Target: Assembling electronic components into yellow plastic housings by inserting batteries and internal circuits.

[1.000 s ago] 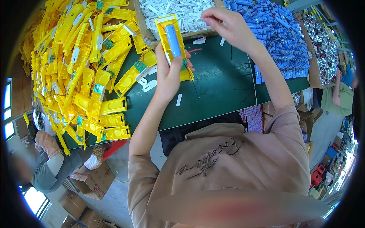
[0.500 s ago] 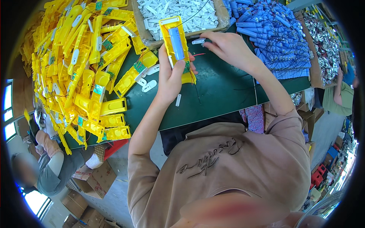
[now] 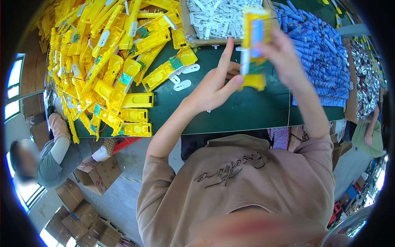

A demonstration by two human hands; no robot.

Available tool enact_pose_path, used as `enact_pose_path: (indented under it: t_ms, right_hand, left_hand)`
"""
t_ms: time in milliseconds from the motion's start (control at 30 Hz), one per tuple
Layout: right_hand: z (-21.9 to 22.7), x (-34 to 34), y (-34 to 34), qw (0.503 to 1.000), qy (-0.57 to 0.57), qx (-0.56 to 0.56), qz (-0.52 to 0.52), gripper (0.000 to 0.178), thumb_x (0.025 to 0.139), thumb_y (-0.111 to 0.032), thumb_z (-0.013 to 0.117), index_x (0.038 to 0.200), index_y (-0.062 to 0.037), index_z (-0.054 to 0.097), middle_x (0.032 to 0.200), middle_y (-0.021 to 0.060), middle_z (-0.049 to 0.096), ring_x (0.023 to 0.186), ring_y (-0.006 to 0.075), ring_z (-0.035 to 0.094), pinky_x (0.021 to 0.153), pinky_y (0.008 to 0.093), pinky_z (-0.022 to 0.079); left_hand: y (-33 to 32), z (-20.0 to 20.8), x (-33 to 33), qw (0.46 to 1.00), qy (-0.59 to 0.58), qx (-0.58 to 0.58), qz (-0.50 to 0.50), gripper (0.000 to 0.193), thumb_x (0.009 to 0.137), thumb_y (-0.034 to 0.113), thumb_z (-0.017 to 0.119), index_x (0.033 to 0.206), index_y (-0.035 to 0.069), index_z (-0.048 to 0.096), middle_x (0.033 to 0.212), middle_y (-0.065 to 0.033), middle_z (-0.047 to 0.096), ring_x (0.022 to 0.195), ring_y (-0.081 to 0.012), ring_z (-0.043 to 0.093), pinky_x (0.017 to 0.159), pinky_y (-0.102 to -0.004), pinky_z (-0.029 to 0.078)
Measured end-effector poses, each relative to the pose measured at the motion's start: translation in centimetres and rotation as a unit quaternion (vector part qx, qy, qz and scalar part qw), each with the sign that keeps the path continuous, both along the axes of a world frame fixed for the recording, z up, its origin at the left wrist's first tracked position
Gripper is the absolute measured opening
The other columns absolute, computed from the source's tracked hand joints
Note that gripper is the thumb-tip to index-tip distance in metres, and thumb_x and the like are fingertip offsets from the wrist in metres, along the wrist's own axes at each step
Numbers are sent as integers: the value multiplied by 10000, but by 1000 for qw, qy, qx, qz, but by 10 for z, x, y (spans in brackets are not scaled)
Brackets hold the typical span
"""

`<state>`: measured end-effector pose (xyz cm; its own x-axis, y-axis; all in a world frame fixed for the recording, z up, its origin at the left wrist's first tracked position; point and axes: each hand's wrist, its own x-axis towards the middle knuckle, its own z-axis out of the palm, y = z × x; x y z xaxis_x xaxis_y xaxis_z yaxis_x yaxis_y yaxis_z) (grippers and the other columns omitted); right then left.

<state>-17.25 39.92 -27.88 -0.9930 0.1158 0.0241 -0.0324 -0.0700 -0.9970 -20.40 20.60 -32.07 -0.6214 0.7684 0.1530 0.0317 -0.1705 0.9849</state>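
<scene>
My right hand (image 3: 282,55) is closed around a yellow plastic housing (image 3: 249,38), held upright above the table and smeared by motion. Inside the housing lie a blue cylindrical battery (image 3: 258,31) and, lower down, a green circuit board (image 3: 258,66). A white strip (image 3: 245,61) shows along its left edge. Just left of the housing, my left hand (image 3: 214,86) is open, its index finger stretched up and its thumb pointing at the housing's lower end. Whether the thumb touches the housing I cannot tell.
Yellow housings (image 3: 111,86) with boards and wires are heaped at left on the green table (image 3: 185,117). A box of white strips (image 3: 220,18) stands at the back. Blue batteries (image 3: 319,57) are piled at right, beside a box of shiny metal parts (image 3: 366,78). Other people sit at both sides.
The housing has passed from my left hand to my right and moved right. My left hand has let go and opened. The white strip my right hand pinched is no longer seen between its fingers.
</scene>
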Motion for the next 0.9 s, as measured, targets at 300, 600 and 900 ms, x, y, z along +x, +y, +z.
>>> enact_pose_path:
  t_ms: [300,600,900]
  right_hand:
    - [8,-112,294,966,-39,194,-164,503,860,-348,598,1246,-44,486,1142,110,561,997,219,566,827,373,459]
    - [-119,-185,431,965,-151,118,-180,445,852,-311,633,1149,9,553,967,58,625,909,116,588,810,292,469]
    - [-40,-165,389,661,44,667,-342,551,894,-434,401,1142,34,552,1117,269,568,1096,405,508,932,397,405]
  left_hand:
    - [-75,57,-106,776,460,-396,170,459,828,109,606,1265,75,471,1142,-144,559,1017,-308,551,885,-363,437]
    - [-97,61,-147,795,378,-466,83,579,754,117,690,1279,63,453,1116,-101,526,1063,-273,521,911,-361,420]
    - [-80,115,-134,937,199,-96,272,426,818,13,613,1198,-13,423,1136,-140,570,1014,-179,559,869,-312,468]
